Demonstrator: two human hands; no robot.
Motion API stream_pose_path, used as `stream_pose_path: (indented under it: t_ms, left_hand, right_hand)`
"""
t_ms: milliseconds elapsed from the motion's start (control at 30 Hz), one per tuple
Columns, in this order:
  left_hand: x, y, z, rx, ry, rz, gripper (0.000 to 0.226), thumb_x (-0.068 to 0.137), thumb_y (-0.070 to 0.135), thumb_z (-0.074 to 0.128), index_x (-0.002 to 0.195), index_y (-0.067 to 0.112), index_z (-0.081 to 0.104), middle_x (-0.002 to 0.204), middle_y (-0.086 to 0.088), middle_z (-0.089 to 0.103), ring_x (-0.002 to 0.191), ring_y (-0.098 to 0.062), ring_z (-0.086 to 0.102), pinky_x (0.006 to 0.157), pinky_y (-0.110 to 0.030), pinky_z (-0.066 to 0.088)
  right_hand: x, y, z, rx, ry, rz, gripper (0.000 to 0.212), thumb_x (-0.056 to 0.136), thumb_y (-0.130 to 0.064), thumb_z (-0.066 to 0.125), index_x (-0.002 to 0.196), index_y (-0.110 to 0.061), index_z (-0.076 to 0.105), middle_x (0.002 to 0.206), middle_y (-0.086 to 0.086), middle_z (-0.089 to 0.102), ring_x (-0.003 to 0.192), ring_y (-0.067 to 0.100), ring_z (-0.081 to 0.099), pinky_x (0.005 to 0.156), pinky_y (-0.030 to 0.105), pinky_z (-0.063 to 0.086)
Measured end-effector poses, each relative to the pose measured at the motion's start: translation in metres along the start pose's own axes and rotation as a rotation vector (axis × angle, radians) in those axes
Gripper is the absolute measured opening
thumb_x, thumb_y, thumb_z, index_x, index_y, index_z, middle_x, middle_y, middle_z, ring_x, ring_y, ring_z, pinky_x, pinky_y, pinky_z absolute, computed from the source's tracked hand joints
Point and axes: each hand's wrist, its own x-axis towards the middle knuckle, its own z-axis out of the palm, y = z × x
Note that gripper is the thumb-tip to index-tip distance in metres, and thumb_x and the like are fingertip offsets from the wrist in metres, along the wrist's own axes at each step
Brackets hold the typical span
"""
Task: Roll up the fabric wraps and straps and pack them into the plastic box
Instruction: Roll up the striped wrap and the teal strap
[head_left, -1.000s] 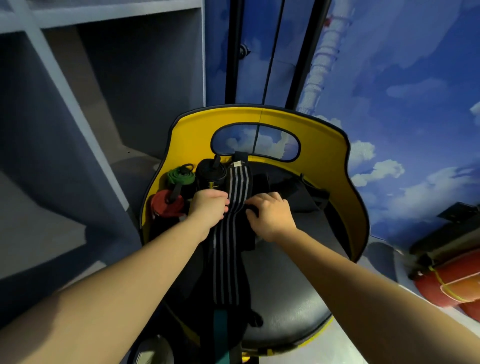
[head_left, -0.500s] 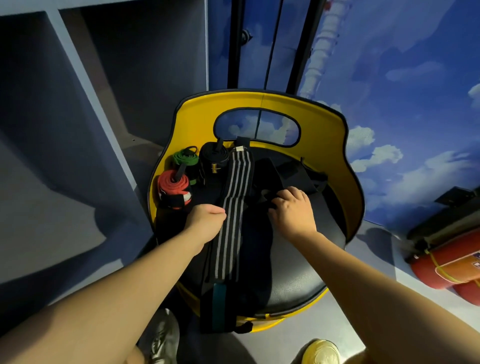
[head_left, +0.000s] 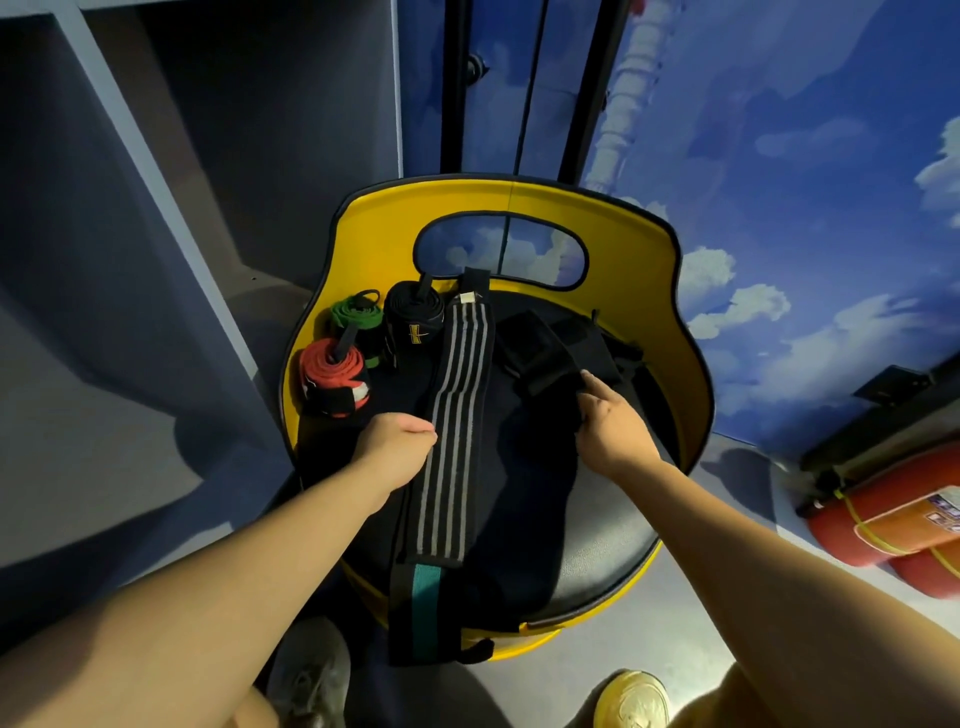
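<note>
Striped wrap (head_left: 457, 415) flat on the chair seat (head_left: 597, 551), long axis near to far.

Left hand (head_left: 397, 441) loosely curled, touching the wrap's left edge, nearer than right hand (head_left: 608, 428), forefinger out on black strap (head_left: 550, 364); grip unclear. No plastic box visible.

L hand (head_left: 400, 441) fingertips hidden under striped wrap (head_left: 457, 415).

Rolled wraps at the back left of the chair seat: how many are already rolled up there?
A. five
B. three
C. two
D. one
B: three rolls stand together there, a red one, a green one and a black one, while the striped wrap lies flat and unrolled beside them.
</note>
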Motion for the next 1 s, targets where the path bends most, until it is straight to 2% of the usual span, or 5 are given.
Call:
stream_pose_path:
  t_ms: [233,533,633,733,1000]
  left_hand:
    - [-0.021,0.001,-0.001,0.013,-0.023,0.029,0.015,0.093,0.015,0.066,0.094,0.028,0.073,0.101,0.0,0.073,0.1,-0.018,0.068,0.094,-0.042,0.058]
    - [-0.065,-0.011,-0.006,0.075,-0.03,0.022,0.012,0.093,0.021,0.067,0.102,0.023,0.075,0.106,-0.002,0.072,0.105,-0.022,0.067,0.097,-0.042,0.056]
    - [-0.082,-0.029,-0.006,0.11,-0.027,-0.006,0.013,0.095,0.02,0.065,0.103,0.022,0.075,0.104,-0.002,0.071,0.103,-0.022,0.066,0.095,-0.042,0.057]
    - [-0.095,-0.049,-0.006,0.157,0.003,-0.029,0.011,0.095,0.018,0.064,0.092,0.024,0.074,0.103,-0.003,0.071,0.101,-0.024,0.066,0.093,-0.043,0.058]
    - [-0.103,-0.077,-0.009,0.183,0.091,-0.103,0.034,0.092,0.026,0.072,0.124,0.017,0.067,0.119,-0.007,0.071,0.106,-0.027,0.068,0.095,-0.043,0.057]
  right_hand:
    - [-0.03,-0.028,-0.015,0.011,0.242,-0.063,0.029,0.087,-0.004,0.052,0.11,-0.003,0.07,0.121,0.012,0.064,0.109,0.037,0.06,0.089,0.043,0.051]
    - [-0.088,-0.07,-0.008,0.08,-0.072,-0.052,0.044,0.096,-0.013,0.047,0.139,-0.008,0.055,0.136,0.012,0.056,0.124,0.034,0.053,0.095,0.037,0.044]
    - [-0.115,-0.082,0.01,0.101,-0.145,-0.028,0.037,0.095,-0.014,0.049,0.13,-0.006,0.057,0.125,0.016,0.058,0.118,0.037,0.054,0.085,0.036,0.044]
    - [-0.142,-0.091,0.026,0.146,-0.187,0.002,0.037,0.094,-0.017,0.053,0.129,-0.007,0.059,0.124,0.016,0.06,0.117,0.037,0.055,0.092,0.038,0.047]
    - [-0.169,-0.101,0.047,0.091,-0.221,-0.121,0.046,0.101,-0.025,0.046,0.146,-0.019,0.048,0.132,0.007,0.056,0.117,0.028,0.048,0.099,0.036,0.044]
